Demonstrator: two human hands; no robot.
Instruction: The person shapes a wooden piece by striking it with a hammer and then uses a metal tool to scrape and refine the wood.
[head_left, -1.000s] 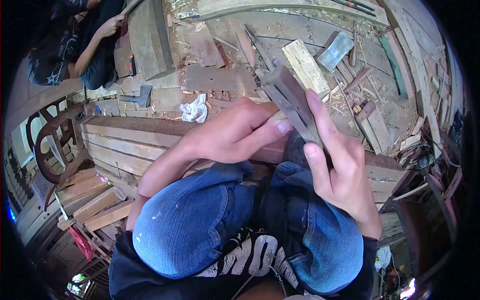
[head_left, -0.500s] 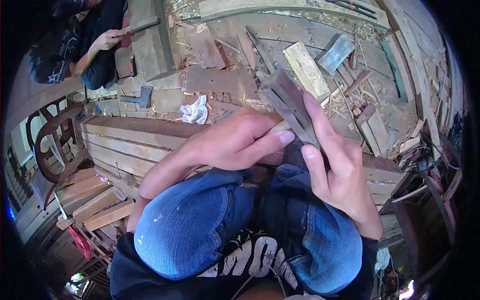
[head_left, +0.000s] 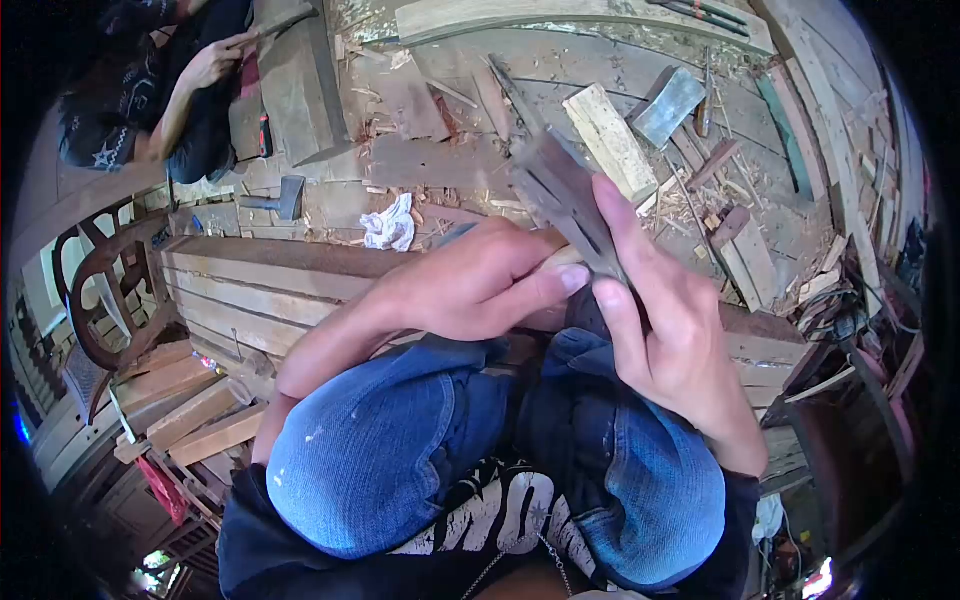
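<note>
A long, dark grey-brown block [head_left: 562, 182] with a slot along its side is held slanted above my knees, its far end blurred. My right hand [head_left: 670, 320] grips its near right side, index finger stretched along the edge and thumb across the near end. My left hand [head_left: 490, 285] is closed, thumb on top, around a pale wooden handle [head_left: 560, 258] that meets the block's left side. Most of that handle is hidden in the fist, and I cannot tell what tool it belongs to. Beyond the block, a thin metal bar [head_left: 513, 92] points away.
Wood planks [head_left: 250, 290] are stacked below my left forearm. On the chip-strewn floor lie a white cloth [head_left: 388, 222], a hatchet [head_left: 289, 197], a pale wood block [head_left: 608, 140] and a grey rectangular block [head_left: 670, 108]. A co-worker's hand [head_left: 212, 64] holds a tool over a beam [head_left: 305, 100].
The block and my right hand have shifted slightly left, while my left hand stays nearly in place. The co-worker's hand and tool have moved up in the view.
</note>
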